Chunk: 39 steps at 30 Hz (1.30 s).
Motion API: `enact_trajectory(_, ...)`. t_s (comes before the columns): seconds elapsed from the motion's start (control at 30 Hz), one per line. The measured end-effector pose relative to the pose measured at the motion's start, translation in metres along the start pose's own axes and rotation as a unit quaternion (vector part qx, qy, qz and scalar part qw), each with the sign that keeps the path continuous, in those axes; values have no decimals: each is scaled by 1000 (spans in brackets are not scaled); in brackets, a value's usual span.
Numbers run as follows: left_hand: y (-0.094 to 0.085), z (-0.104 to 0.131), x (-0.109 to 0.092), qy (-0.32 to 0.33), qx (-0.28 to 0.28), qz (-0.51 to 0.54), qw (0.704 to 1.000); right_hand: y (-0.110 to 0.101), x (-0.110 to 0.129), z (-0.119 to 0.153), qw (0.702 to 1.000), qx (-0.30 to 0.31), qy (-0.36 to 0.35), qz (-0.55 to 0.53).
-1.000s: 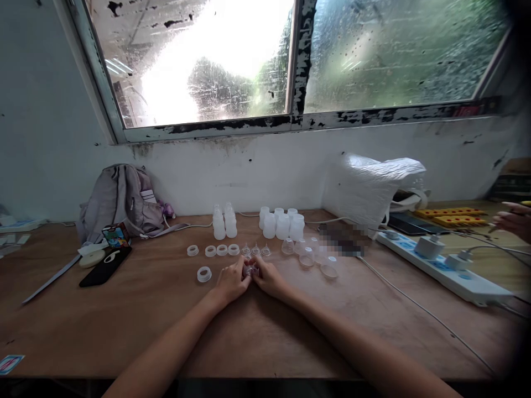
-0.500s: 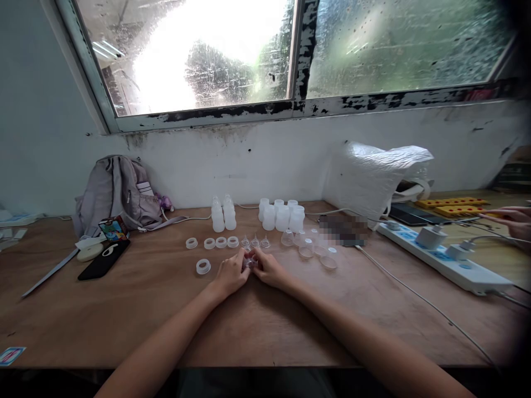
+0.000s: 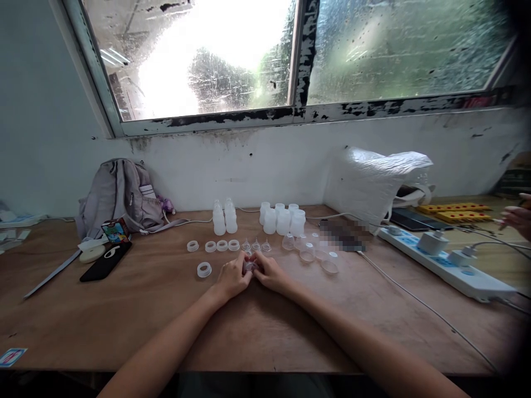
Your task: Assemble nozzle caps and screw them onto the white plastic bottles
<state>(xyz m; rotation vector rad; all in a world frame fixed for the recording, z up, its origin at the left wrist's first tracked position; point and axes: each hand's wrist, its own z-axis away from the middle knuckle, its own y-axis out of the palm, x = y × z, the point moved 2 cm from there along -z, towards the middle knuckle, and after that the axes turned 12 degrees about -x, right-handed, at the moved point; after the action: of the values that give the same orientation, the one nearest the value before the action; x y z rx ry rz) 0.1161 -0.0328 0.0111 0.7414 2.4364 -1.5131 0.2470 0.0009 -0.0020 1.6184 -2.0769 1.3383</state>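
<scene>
My left hand (image 3: 233, 278) and my right hand (image 3: 269, 271) meet at the middle of the table, fingers closed around a small clear piece (image 3: 249, 267). Its shape is mostly hidden by the fingers. Just behind them stand clear nipples (image 3: 256, 245). White rings (image 3: 222, 245) form a row to the left, and one more ring (image 3: 204, 270) lies nearer to me. Clear domed caps (image 3: 307, 254) are spread to the right. Farther back are two bottles with nipples on top (image 3: 219, 218) and a group of white open bottles (image 3: 283, 221).
A grey backpack (image 3: 120, 193), a black phone (image 3: 105, 262) and a metal ruler (image 3: 52, 275) are at the left. At the right are a silver bag (image 3: 365, 182), a power strip (image 3: 443, 260), cables and yellow strips (image 3: 456, 213). Another person's hand (image 3: 516, 217) shows at the right edge.
The view has shifted slightly. My hands stay together at the clear piece, with the fingers slightly changed. The other person's hand has moved right, away from the yellow strips.
</scene>
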Motion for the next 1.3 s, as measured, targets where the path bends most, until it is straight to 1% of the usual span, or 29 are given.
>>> enact_trajectory(0.13,-1,-2,5,20,-14,22,999,2,-3,0,1000,-11,7,9)
enact_trajectory(0.3,-2,-3,6,10,-20,24,999,1,-1,0,1000,-21,11,2)
enact_trajectory(0.57,0,-2,6,24,-29,45,998,0,-1,-1,999,-19,15,-24)
enact_trajectory(0.8,1,-2,6,28,-33,40,998,1,-2,-1,999,-33,4,-12)
enact_trajectory(1.03,2,-3,8,24,-61,62,996,-1,0,-1,999,-48,16,-16)
enact_trajectory(1.3,2,-2,5,43,-66,49,996,4,-5,-1,998,-55,8,11)
